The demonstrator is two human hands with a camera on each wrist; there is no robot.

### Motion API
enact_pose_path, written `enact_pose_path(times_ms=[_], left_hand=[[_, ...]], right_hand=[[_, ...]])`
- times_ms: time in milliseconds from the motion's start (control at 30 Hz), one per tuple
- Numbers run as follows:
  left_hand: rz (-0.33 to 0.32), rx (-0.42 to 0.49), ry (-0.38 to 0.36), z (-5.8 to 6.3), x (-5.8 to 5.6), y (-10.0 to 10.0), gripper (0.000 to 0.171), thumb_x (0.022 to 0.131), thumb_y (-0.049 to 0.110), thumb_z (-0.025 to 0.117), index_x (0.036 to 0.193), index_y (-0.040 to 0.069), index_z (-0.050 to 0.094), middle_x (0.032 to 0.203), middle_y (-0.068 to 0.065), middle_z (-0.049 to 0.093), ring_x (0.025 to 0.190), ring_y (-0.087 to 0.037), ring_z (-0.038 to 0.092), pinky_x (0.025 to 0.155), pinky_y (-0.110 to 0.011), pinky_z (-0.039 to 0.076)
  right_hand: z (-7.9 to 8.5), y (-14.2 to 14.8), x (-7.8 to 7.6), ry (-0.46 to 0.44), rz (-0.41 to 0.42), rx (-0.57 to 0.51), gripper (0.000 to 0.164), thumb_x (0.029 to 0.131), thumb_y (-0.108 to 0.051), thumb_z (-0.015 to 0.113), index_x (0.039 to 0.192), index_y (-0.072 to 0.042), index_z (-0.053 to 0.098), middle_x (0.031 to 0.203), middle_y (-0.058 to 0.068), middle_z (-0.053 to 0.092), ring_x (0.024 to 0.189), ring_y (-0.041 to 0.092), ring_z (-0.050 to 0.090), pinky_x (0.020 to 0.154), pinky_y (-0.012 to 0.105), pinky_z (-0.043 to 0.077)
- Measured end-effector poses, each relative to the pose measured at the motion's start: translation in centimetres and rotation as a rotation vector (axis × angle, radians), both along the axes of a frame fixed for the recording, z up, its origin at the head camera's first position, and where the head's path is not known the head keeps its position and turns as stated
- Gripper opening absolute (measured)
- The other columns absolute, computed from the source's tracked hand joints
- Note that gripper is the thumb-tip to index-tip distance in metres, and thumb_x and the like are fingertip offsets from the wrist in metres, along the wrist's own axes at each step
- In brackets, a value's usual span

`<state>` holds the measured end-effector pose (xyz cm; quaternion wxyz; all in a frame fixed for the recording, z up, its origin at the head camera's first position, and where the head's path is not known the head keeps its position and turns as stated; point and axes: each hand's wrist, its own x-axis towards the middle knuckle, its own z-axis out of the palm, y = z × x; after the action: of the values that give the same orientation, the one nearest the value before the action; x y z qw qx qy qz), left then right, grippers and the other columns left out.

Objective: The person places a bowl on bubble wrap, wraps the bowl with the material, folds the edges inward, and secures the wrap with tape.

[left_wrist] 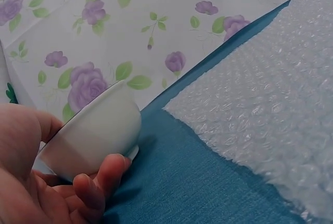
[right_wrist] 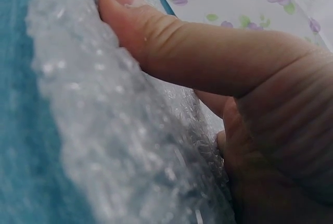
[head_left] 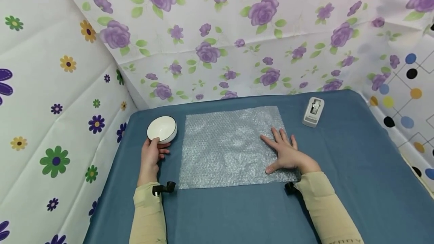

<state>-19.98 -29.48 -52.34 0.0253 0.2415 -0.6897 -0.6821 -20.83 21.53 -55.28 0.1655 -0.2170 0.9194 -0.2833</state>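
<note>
A white bowl (head_left: 162,128) with a dark rim is at the left of the table, beside the bubble wrap. My left hand (head_left: 153,157) grips its near side, thumb over the rim and fingers curled beneath, as the left wrist view shows with the bowl (left_wrist: 99,130) tilted in that picture. A sheet of bubble wrap (head_left: 227,146) lies flat across the middle of the table. On its right part rests my right hand (head_left: 283,151), palm down with fingers spread. In the right wrist view the thumb (right_wrist: 171,52) presses on the bubble wrap (right_wrist: 114,130).
A white tape dispenser (head_left: 313,112) with a roll of tape stands at the back right. Blue cloth (head_left: 237,214) covers the table. Flowered sheets (head_left: 210,29) hang behind it and at the left, and a dotted one (head_left: 403,104) hangs at the right.
</note>
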Motion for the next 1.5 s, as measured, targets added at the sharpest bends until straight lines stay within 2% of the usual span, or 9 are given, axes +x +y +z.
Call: enact_pose_path(times_ms=[200,333,500,667,833,1067,1233,1367,1500], left_hand=[[-0.011,0.021,-0.005,0.2,-0.2,-0.4,0.052,0.114,0.032,0.046,0.16,0.009,0.038,0.093,-0.002,0.078,0.06,-0.011,0.068,0.05,-0.021,0.047],[-0.025,0.016,-0.023,0.4,0.0,-0.7,0.054,0.114,0.033,0.045,0.161,0.009,0.036,0.093,-0.001,0.078,0.061,-0.011,0.068,0.051,-0.022,0.048],[-0.047,0.028,-0.035,0.5,0.9,-1.0,0.056,0.114,0.032,0.044,0.164,0.009,0.034,0.094,-0.001,0.078,0.063,-0.012,0.069,0.053,-0.023,0.048],[-0.047,-0.002,-0.034,0.9,2.1,-1.4,0.055,0.114,0.032,0.043,0.163,0.009,0.034,0.093,0.0,0.077,0.063,-0.011,0.067,0.054,-0.023,0.047],[-0.092,-0.016,-0.008,1.6,2.2,-0.6,0.053,0.114,0.032,0.043,0.161,0.008,0.036,0.096,-0.001,0.077,0.065,-0.012,0.067,0.055,-0.023,0.047],[-0.261,-0.019,0.073,2.8,1.1,4.0,0.047,0.114,0.029,0.045,0.157,0.008,0.044,0.106,-0.017,0.077,0.064,-0.013,0.067,0.054,-0.023,0.045],[-0.394,0.002,0.117,2.9,1.1,8.3,0.044,0.114,0.027,0.048,0.154,0.009,0.05,0.111,-0.026,0.075,0.065,-0.016,0.067,0.054,-0.025,0.045],[-0.505,0.021,0.131,2.5,1.3,11.6,0.051,0.114,0.027,0.048,0.16,0.007,0.044,0.109,-0.027,0.075,0.064,-0.018,0.067,0.052,-0.026,0.045],[-0.578,-0.008,0.123,2.1,1.4,14.2,0.06,0.112,0.027,0.052,0.165,0.005,0.035,0.107,-0.026,0.076,0.059,-0.02,0.063,0.051,-0.029,0.043]], right_hand=[[-0.5,-0.1,-0.3,-0.003,0.0,0.007,0.141,0.06,-0.081,0.087,0.173,-0.026,0.023,0.177,0.018,-0.016,0.159,0.045,-0.025,0.117,0.073,-0.021],[-0.5,-0.2,-0.1,0.006,-0.002,-0.012,0.138,0.062,-0.077,0.089,0.173,-0.027,0.023,0.177,0.019,-0.016,0.159,0.046,-0.024,0.117,0.072,-0.022],[-0.6,-0.4,0.9,0.006,0.01,-0.056,0.135,0.064,-0.073,0.09,0.173,-0.028,0.024,0.177,0.021,-0.014,0.158,0.048,-0.024,0.115,0.073,-0.024],[-1.6,-1.0,1.3,-0.004,0.014,-0.024,0.136,0.064,-0.075,0.089,0.173,-0.026,0.024,0.177,0.021,-0.013,0.159,0.048,-0.022,0.117,0.074,-0.019],[-1.6,-1.2,1.1,-0.005,0.015,-0.027,0.137,0.063,-0.077,0.089,0.173,-0.028,0.024,0.178,0.019,-0.013,0.159,0.047,-0.022,0.117,0.075,-0.019],[-1.1,-0.7,0.1,0.025,0.003,-0.001,0.139,0.062,-0.077,0.089,0.173,-0.028,0.023,0.178,0.017,-0.013,0.16,0.045,-0.022,0.118,0.073,-0.019],[-1.1,-0.2,-0.1,0.025,0.001,-0.005,0.139,0.061,-0.079,0.088,0.173,-0.027,0.024,0.178,0.019,-0.012,0.159,0.046,-0.022,0.117,0.074,-0.019],[-1.2,0.1,-0.1,0.036,-0.003,0.001,0.14,0.06,-0.079,0.088,0.173,-0.026,0.025,0.178,0.02,-0.011,0.16,0.047,-0.021,0.117,0.074,-0.019],[-1.2,0.2,0.0,0.05,-0.007,0.0,0.14,0.059,-0.079,0.089,0.173,-0.026,0.026,0.178,0.02,-0.01,0.16,0.048,-0.02,0.117,0.075,-0.018]])
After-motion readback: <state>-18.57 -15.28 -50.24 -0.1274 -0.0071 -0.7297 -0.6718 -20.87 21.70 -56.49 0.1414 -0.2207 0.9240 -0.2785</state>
